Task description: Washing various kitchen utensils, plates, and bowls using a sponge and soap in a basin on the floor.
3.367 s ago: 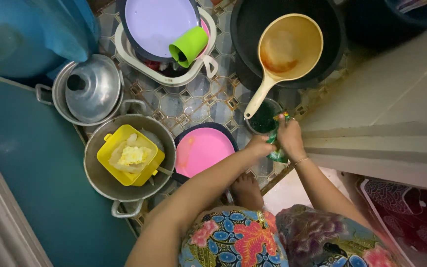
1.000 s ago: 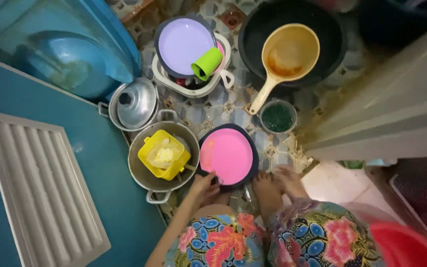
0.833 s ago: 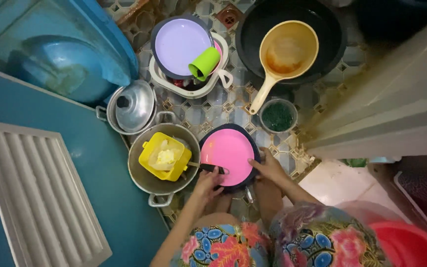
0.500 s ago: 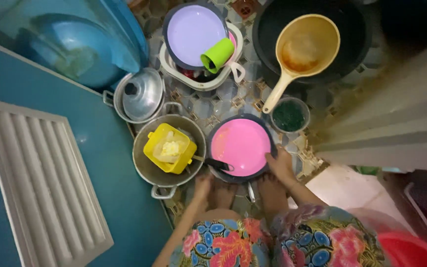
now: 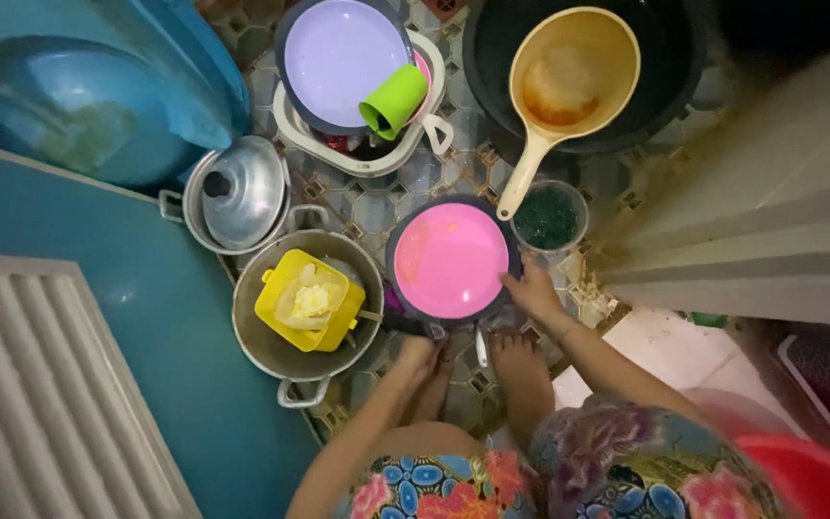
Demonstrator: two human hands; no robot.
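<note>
Pink plate, round, no long axis, set in a dark pan on the tiled floor: it lies just ahead-left of your right hand, whose fingers rest curled on its near-right rim, gripping lightly as far as shows. Your left hand hangs low, behind the plate's near edge, touching nothing clearly; its closure cannot be told. The right is nearer. Beyond those fingers: small bowl of green matter, beige ladle.
</note>
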